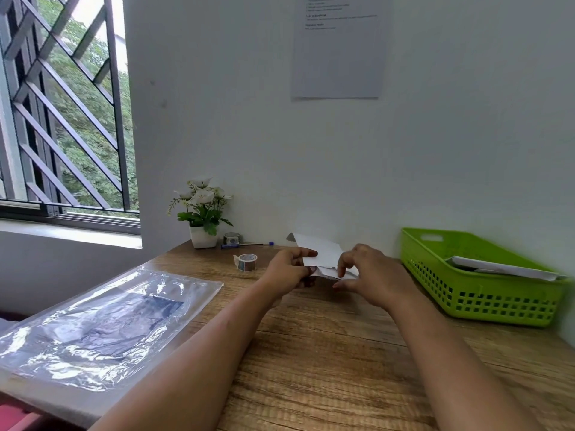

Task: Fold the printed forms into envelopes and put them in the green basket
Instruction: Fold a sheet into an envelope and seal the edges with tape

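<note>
- The left grip (287,270) pinched the near-left edge of the folded form (323,253), thumb on top and fingers curled beneath.
- The right grip (370,275) curled over the form's right end, index fingertip on the lower fold and thumb tucked under it.
- The form sat between the two grips, held just above the tabletop (326,353). Its upper flap rose away from the person toward the wall, white and partly creased. Print on it could not be made out.
- The green basket (497,303) stood to the right of the right grip, apart from it and against the wall. It held white papers (497,267) lying slanted inside.
- A roll of patterned tape (245,261) stood on its edge just left of the left grip, not touching it.
- Behind the tape, a pen (245,244) lay along the wall edge beside a second tape roll (231,237) and a white pot of flowers (203,236).
- A clear plastic sleeve (93,325) with something dark inside lay on the left side of the tabletop, well apart from the form.
- A printed sheet (337,57) hung on the wall above the grips.
- A barred window (62,119) stood at the left, with foliage outside.
</note>
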A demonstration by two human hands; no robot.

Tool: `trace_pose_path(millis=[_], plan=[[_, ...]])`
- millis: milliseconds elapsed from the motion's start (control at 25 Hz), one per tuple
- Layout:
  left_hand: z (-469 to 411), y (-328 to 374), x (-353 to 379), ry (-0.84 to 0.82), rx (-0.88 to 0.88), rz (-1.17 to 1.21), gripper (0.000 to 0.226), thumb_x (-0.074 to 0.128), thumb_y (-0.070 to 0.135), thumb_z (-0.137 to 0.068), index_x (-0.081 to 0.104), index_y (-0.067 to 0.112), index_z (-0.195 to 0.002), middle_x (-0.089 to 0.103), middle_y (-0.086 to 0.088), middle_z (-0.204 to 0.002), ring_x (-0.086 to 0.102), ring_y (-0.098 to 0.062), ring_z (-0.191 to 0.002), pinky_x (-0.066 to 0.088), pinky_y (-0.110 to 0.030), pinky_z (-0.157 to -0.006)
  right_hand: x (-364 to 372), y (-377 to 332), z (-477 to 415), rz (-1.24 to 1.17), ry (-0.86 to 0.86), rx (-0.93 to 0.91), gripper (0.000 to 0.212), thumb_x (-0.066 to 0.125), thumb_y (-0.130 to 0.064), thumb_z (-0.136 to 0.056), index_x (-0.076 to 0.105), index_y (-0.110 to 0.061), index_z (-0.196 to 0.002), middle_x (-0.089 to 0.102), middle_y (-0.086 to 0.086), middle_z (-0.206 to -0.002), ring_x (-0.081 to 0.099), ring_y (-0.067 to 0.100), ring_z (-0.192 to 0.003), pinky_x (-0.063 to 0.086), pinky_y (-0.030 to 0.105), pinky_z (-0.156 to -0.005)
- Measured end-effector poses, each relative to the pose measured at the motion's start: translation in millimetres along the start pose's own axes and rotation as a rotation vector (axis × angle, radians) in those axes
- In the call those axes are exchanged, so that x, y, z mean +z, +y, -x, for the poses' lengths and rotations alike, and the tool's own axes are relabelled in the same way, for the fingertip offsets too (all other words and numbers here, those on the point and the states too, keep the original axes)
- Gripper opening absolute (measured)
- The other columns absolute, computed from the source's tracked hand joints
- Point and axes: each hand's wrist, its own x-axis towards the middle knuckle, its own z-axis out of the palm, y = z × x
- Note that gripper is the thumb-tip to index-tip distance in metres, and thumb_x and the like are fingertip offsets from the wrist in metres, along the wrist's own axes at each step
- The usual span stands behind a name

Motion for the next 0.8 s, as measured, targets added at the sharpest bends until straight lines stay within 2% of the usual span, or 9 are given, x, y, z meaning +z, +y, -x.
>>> trace_pose_path(millis=[120, 320, 520, 640, 720, 800], plan=[[2.6, 2.3, 5.5, -0.043, 0.026, -0.005, 0.033, 0.054, -0.003, -0.091, 0.057, 0.010, -0.121, 0.061, -0.014, -0.103, 0.061, -0.017, -0.084, 0.058, -0.028, -0.074, 7.3, -1.0, -0.3, 0.044, 0.137, -0.003, 0.016, 0.066, -0.044, -0.081, 0.060, -0.030, -0.084, 0.059, -0.011, -0.092, 0.056, 0.010, -0.083, 0.032, 0.022, -0.053], [1.4, 2.7, 2.5, -0.041, 0.029, 0.001, 0.035, 0.054, -0.003, -0.091, 0.057, 0.011, -0.123, 0.063, -0.007, -0.094, 0.060, -0.013, -0.076, 0.058, -0.025, -0.070, 10.9, -0.9, -5.4, -0.054, 0.179, 0.008, 0.011, 0.062, -0.043, -0.085, 0.066, -0.034, -0.090, 0.067, -0.013, -0.091, 0.056, 0.009, -0.081, 0.027, 0.018, -0.051], [-2.0, -0.4, 1.7, -0.037, 0.039, -0.034, 0.037, 0.055, -0.002, -0.091, 0.055, 0.011, -0.126, 0.062, -0.006, -0.090, 0.059, -0.013, -0.072, 0.057, -0.039, -0.084, 13.5, 1.1, -6.5, -0.055, 0.198, 0.011, 0.013, 0.059, -0.037, -0.088, 0.068, -0.037, -0.098, 0.070, -0.013, -0.096, 0.061, 0.012, -0.089, 0.032, 0.023, -0.055], [-4.7, -2.1, -0.4, -0.025, 0.049, -0.050, 0.039, 0.057, 0.000, -0.091, 0.055, 0.013, -0.127, 0.062, -0.007, -0.089, 0.058, -0.014, -0.070, 0.054, -0.048, -0.090, 14.3, 1.5, -7.0, -0.040, 0.217, 0.015, 0.012, 0.059, -0.037, -0.088, 0.067, -0.038, -0.097, 0.069, -0.015, -0.095, 0.061, 0.011, -0.088, 0.032, 0.022, -0.054], [-4.6, -1.3, -0.3, -0.036, 0.054, -0.047, 0.040, 0.056, -0.001, -0.091, 0.054, 0.012, -0.129, 0.062, -0.005, -0.087, 0.057, -0.013, -0.069, 0.055, -0.044, -0.087, 14.5, 2.7, -8.0, -0.051, 0.238, 0.023, 0.012, 0.060, -0.038, -0.086, 0.063, -0.037, -0.097, 0.067, -0.016, -0.093, 0.061, 0.010, -0.089, 0.033, 0.023, -0.056], [-1.9, 1.0, 1.7, -0.059, 0.053, -0.057, 0.041, 0.056, -0.002, -0.091, 0.053, 0.010, -0.130, 0.062, -0.003, -0.087, 0.058, -0.010, -0.070, 0.057, -0.033, -0.076, 15.5, 4.4, -8.6, -0.060, 0.251, 0.020, 0.016, 0.061, -0.037, -0.084, 0.060, -0.036, -0.099, 0.061, -0.016, -0.094, 0.058, 0.009, -0.087, 0.032, 0.022, -0.055]])
